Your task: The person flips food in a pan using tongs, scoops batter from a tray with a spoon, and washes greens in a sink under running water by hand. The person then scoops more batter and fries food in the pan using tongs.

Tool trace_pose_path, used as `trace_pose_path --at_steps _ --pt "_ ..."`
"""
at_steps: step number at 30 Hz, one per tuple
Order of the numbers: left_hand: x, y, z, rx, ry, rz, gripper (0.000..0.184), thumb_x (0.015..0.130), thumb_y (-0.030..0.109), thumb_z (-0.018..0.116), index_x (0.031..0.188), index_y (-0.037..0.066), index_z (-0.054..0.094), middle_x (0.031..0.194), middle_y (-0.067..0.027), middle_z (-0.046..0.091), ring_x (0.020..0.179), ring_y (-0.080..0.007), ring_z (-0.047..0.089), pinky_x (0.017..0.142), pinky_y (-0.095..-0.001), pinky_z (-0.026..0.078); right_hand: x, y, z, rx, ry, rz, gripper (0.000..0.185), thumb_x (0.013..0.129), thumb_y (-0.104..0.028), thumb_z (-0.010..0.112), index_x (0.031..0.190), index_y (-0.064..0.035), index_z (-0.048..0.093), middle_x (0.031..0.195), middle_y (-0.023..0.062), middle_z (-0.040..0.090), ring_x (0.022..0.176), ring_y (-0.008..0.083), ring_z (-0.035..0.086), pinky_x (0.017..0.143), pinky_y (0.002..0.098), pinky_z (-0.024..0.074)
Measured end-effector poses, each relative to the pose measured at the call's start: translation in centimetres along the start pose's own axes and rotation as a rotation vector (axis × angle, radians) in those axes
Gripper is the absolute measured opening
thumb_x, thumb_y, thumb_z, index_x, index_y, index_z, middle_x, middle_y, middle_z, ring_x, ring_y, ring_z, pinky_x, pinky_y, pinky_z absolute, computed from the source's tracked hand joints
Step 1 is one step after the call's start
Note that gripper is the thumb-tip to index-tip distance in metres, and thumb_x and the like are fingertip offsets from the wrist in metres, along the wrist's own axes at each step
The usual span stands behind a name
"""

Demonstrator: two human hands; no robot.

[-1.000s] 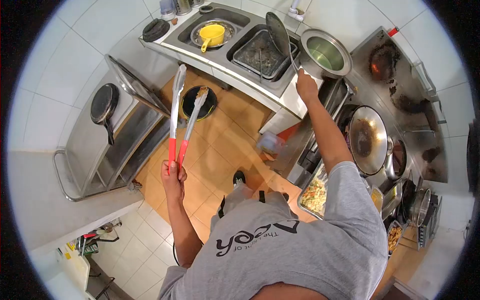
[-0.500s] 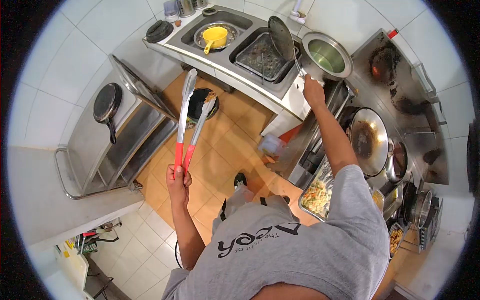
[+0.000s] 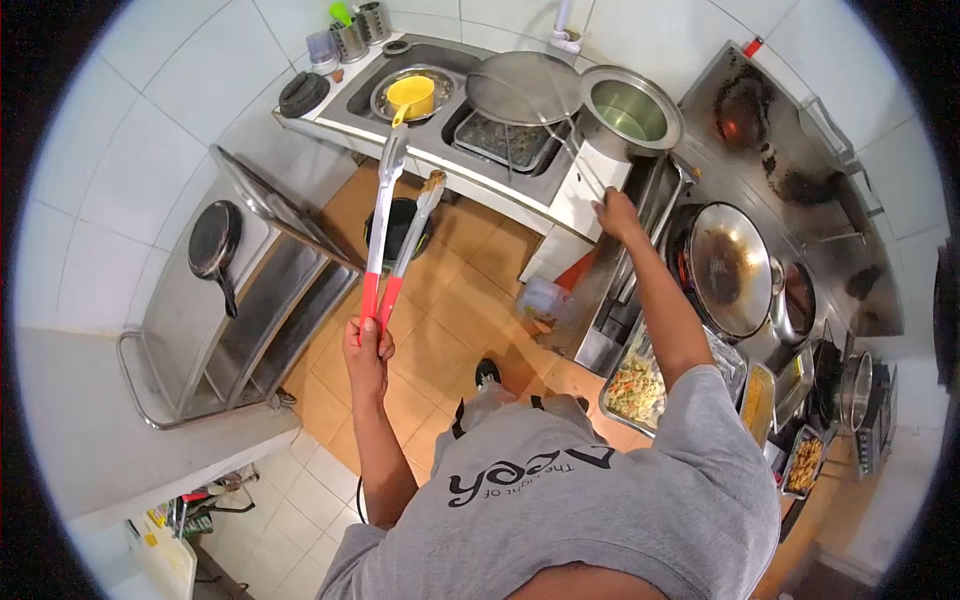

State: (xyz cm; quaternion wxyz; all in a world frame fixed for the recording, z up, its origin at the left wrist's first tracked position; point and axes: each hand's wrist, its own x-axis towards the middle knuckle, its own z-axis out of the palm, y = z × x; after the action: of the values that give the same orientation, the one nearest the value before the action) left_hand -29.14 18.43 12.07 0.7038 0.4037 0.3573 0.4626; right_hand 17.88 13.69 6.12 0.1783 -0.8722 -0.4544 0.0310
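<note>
My left hand (image 3: 368,350) is closed around the red handles of metal tongs (image 3: 382,235). The tongs point away from me with their arms apart, and brown food bits cling to the right tip. My right hand (image 3: 617,214) grips the long handle of a round mesh strainer (image 3: 524,88). The strainer lies flat in the air over the right sink basin, partly covering a dark tray (image 3: 508,140) there. Just right of it stands a wide metal pot (image 3: 632,112) with greenish liquid.
A yellow dipper (image 3: 411,96) rests on a plate in the left basin. A wok (image 3: 730,270) sits on the stove at right, near a tray of chopped vegetables (image 3: 635,385). At left, a frying pan (image 3: 215,240) lies on a metal rack. A black bucket (image 3: 400,228) stands on the floor.
The strainer has turned from steeply tilted to nearly flat and moved left, away from the pot. The tongs have shifted slightly right, still in my left hand.
</note>
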Motion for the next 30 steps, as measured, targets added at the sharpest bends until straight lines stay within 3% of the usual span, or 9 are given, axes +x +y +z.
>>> trace_pose_path --at_steps 4,5,6,8,9,13,20,25,30 --pt "2.2 -0.2 1.5 0.025 -0.053 -0.005 0.024 0.090 0.028 0.048 0.076 0.012 0.035 0.060 0.0029 0.033 0.047 -0.0052 0.031 0.042 -0.0196 0.023 -1.0 -2.0 -0.2 0.076 -0.139 0.010 0.041 0.081 -0.035 0.057 0.088 0.0044 0.051 0.076 0.0221 0.059 0.073 0.0357 0.060 0.064 0.0413 0.0456" --pt "2.6 -0.1 1.8 0.039 -0.061 -0.006 0.025 0.090 0.027 0.048 0.076 0.012 0.035 0.060 0.0028 0.033 0.047 -0.0053 0.031 0.042 -0.0196 0.023 -1.4 -2.7 -0.9 0.358 -0.325 0.161 0.051 0.080 -0.044 0.057 0.084 0.0064 0.050 0.071 0.0202 0.059 0.060 0.0280 0.061 0.057 0.0378 0.0465" --pt "3.0 0.0 2.3 0.049 -0.069 -0.002 0.025 0.091 0.027 0.048 0.075 0.012 0.035 0.060 0.0026 0.033 0.047 -0.0053 0.031 0.041 -0.0196 0.023 -2.0 -3.8 -1.8 0.254 -0.359 0.145 0.057 0.081 -0.049 0.054 0.084 0.0080 0.050 0.069 0.0194 0.058 0.052 0.0219 0.060 0.053 0.0346 0.0466" --pt "3.9 0.0 2.9 0.060 -0.092 0.012 0.025 0.091 0.027 0.047 0.075 0.012 0.034 0.060 0.0024 0.033 0.046 -0.0054 0.031 0.041 -0.0195 0.023 -2.9 -6.0 -3.2 0.287 -0.394 0.297 0.063 0.082 -0.055 0.047 0.084 0.0083 0.052 0.069 0.0209 0.058 0.055 0.0253 0.061 0.056 0.0358 0.0473" --pt "4.2 -0.1 3.0 0.061 -0.101 0.019 0.026 0.091 0.027 0.047 0.075 0.012 0.034 0.060 0.0024 0.033 0.046 -0.0054 0.031 0.041 -0.0194 0.023 -2.3 -4.9 -2.1 0.310 -0.385 0.291 0.067 0.083 -0.057 0.041 0.086 0.0087 0.054 0.075 0.0250 0.059 0.065 0.0332 0.062 0.062 0.0404 0.0474" --pt "4.1 -0.3 2.3 0.030 -0.105 -0.006 0.025 0.091 0.027 0.047 0.075 0.012 0.034 0.061 0.0020 0.034 0.046 -0.0055 0.031 0.041 -0.0191 0.023 -2.5 -4.2 0.6 0.177 -0.129 0.294 0.056 0.084 -0.048 0.044 0.089 0.0073 0.055 0.088 0.0314 0.057 0.088 0.0432 0.056 0.074 0.0471 0.0443" --pt "3.3 -0.7 0.9 -0.007 0.009 -0.035 0.022 0.091 0.026 0.047 0.079 0.011 0.037 0.061 0.0023 0.036 0.047 -0.0051 0.033 0.041 -0.0185 0.025 -7.1 -11.4 6.8 0.274 -0.091 0.421 0.050 0.082 -0.042 0.050 0.096 0.0052 0.051 0.086 0.0288 0.059 0.084 0.0417 0.058 0.075 0.0472 0.0460" --pt "2.2 -0.2 -1.0 0.006 0.030 -0.009 0.023 0.090 0.026 0.049 0.078 0.011 0.037 0.061 0.0021 0.035 0.048 -0.0065 0.033 0.042 -0.0197 0.025 -8.6 -11.3 10.4 0.303 -0.130 0.438 0.048 0.083 -0.043 0.048 0.098 0.0020 0.050 0.082 0.0282 0.059 0.081 0.0438 0.058 0.072 0.0500 0.0450" --pt "4.4 -0.4 0.5 0.305 -0.001 0.160 0.025 0.090 0.028 0.049 0.077 0.010 0.038 0.058 0.0020 0.035 0.048 -0.0063 0.034 0.043 -0.0211 0.027 -10.2 -11.7 10.2 0.293 -0.070 0.457 0.043 0.083 -0.042 0.048 0.095 -0.0006 0.049 0.078 0.0273 0.059 0.077 0.0445 0.057 0.069 0.0509 0.0443"
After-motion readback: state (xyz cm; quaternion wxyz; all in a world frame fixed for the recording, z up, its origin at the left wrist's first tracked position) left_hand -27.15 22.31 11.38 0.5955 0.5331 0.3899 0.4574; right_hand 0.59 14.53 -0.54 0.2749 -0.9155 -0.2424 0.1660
